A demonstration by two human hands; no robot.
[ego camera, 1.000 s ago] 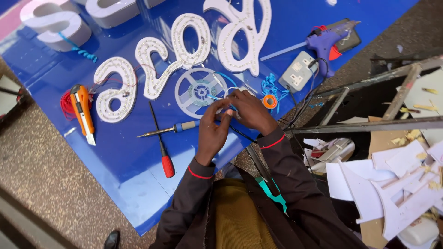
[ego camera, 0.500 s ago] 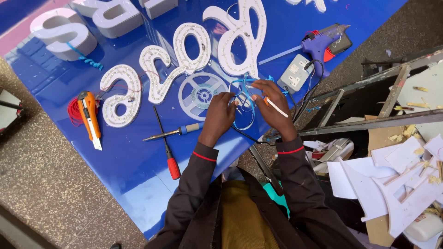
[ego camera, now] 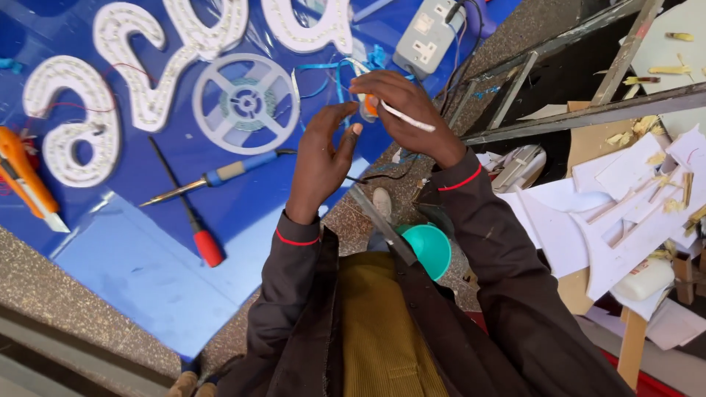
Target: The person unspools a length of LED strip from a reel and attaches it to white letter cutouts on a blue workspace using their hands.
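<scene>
Pinching a thin white strip (ego camera: 408, 117) in right hand (ego camera: 404, 110), left hand (ego camera: 323, 158) open alongside, above blue sheet (ego camera: 147, 272).

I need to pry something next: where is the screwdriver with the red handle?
In the head view, the red-handled screwdriver lies on the blue sheet, left of the left hand, just below the blue-handled soldering iron.

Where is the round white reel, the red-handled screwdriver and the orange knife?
White reel (ego camera: 246, 104): head view, on its hub.
Red-handled screwdriver (ego camera: 208, 248): head view, on its red handle.
Orange knife (ego camera: 22, 175): head view, on its orange body.
</scene>
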